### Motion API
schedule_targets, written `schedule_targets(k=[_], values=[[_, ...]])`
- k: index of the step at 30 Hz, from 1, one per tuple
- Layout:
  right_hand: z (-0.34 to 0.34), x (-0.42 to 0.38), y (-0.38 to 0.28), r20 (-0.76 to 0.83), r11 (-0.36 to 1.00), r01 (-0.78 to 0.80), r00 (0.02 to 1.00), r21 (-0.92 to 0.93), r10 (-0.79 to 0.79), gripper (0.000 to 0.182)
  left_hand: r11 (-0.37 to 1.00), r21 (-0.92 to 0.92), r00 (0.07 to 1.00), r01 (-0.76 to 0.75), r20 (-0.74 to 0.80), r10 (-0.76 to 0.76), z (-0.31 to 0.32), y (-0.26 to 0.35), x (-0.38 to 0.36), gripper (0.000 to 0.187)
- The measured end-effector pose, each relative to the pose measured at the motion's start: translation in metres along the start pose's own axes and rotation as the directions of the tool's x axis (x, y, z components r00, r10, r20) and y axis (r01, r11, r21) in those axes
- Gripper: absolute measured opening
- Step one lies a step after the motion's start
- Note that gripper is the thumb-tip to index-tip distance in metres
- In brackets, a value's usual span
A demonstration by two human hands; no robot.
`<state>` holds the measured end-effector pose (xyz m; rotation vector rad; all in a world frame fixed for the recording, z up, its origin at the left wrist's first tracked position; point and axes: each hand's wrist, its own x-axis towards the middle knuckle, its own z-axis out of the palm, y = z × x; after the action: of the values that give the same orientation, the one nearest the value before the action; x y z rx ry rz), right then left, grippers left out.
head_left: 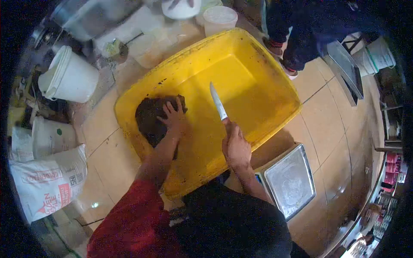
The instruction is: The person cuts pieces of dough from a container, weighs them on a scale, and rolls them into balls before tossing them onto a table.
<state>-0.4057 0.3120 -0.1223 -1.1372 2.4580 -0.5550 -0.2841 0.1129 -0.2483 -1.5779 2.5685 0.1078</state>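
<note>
My left hand (173,118) lies with its fingers spread on a dark brown lump (148,116) at the left end of a large yellow tub (206,159). In my right hand (237,148) is a knife (218,101), gripped by its handle, the blade pointing up and away over the middle of the tub. The blade is apart from the lump. Dark crumbs and smears mark the tub's rim and walls.
Right of the tub sits a scale with a metal top (290,180). White buckets (73,75) and a printed sack (51,182) stand at the left. Beyond the tub are a lidded container (220,19) and another person's legs (297,47). A metal tray (344,64) is farther right.
</note>
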Motion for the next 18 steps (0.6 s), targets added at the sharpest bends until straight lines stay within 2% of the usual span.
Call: schedule_targets(k=[1, 4, 7, 9, 10, 12, 13, 14, 15, 17, 18], values=[[0.007, 0.000, 0.006, -0.009, 1.000, -0.001, 1.000, -0.006, 0.001, 0.040, 1.000, 0.008, 0.998, -0.007, -0.070, 0.008, 0.008, 0.002, 0.003, 0.088], [0.021, 0.003, 0.020, -0.014, 0.999, 0.003, 1.000, -0.048, -0.003, 0.039, 0.998, -0.033, 0.996, 0.047, -0.080, -0.050, 0.010, 0.005, 0.021, 0.087], [0.009, 0.004, 0.000, 0.048, 0.997, 0.017, 0.999, -0.073, -0.014, 0.037, 0.996, -0.071, 0.996, 0.052, 0.070, -0.047, -0.004, -0.013, 0.055, 0.089], [0.001, 0.002, -0.002, 0.117, 0.998, 0.007, 0.993, -0.060, 0.000, 0.035, 0.985, -0.116, 0.970, 0.125, 0.225, -0.096, -0.024, -0.021, 0.071, 0.083], [0.003, 0.001, -0.001, 0.103, 0.996, 0.020, 0.995, -0.090, -0.011, 0.035, 0.978, -0.132, 0.945, 0.160, 0.306, -0.113, -0.028, -0.027, 0.080, 0.080], [0.009, 0.001, -0.001, 0.073, 0.988, 0.045, 0.997, -0.145, -0.035, 0.034, 0.965, -0.262, 0.803, 0.019, 0.578, 0.141, 0.013, -0.073, 0.143, 0.068], [0.006, 0.000, -0.004, 0.071, 0.990, 0.042, 0.997, -0.138, -0.033, 0.033, 0.905, -0.399, 0.778, -0.145, 0.519, 0.354, 0.019, -0.093, 0.150, 0.061], [0.001, 0.000, -0.008, 0.065, 0.991, 0.041, 0.997, -0.129, -0.033, 0.032, 0.799, -0.523, 0.714, -0.296, 0.435, 0.548, 0.025, -0.112, 0.156, 0.055], [-0.003, 0.001, -0.012, 0.057, 0.991, 0.046, 0.998, -0.123, -0.039, 0.031, 0.569, -0.612, 0.641, -0.550, 0.127, 0.757, 0.024, -0.128, 0.141, 0.049], [-0.004, 0.002, -0.014, 0.046, 0.992, 0.061, 0.997, -0.113, -0.056, 0.031, 0.593, -0.740, 0.768, -0.318, 0.166, 0.619, -0.026, -0.109, 0.071, 0.039], [-0.004, 0.003, -0.015, 0.040, 0.992, 0.070, 0.997, -0.108, -0.066, 0.031, 0.715, -0.663, 0.798, 0.220, 0.544, 0.259, -0.077, -0.075, 0.035, 0.035]])
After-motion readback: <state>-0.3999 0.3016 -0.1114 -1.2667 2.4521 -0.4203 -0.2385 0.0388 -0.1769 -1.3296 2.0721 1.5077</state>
